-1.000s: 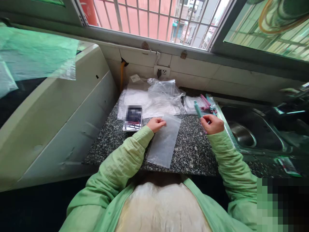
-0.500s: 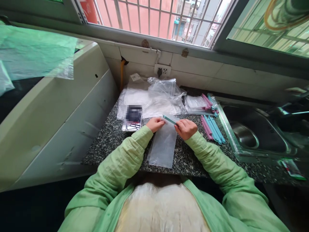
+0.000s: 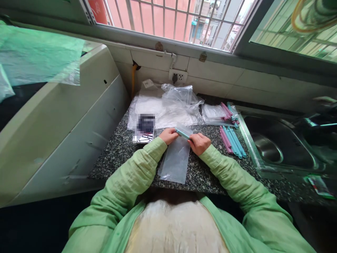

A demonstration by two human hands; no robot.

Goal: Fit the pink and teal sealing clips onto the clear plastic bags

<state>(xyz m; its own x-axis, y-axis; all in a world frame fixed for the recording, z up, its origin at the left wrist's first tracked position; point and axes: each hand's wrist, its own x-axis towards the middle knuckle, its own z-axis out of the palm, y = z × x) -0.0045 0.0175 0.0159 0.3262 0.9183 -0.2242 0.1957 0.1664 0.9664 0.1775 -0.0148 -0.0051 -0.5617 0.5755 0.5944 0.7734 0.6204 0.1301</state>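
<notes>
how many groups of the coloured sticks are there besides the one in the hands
2: a row of pink and teal sticks flat on the counter right of the right hand, and a bundle behind it beside the sink. Some may be hidden.

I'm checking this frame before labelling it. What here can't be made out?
- Head view: the card left of the left hand is pixelated; its print is unreadable.
- The teal plastic strip ends inside the right hand; the grip is hidden by fingers.
- The clear plastic bag mouth: open or sealed, unclear.

barred window | tiled wall | granite counter | steel sink
</notes>
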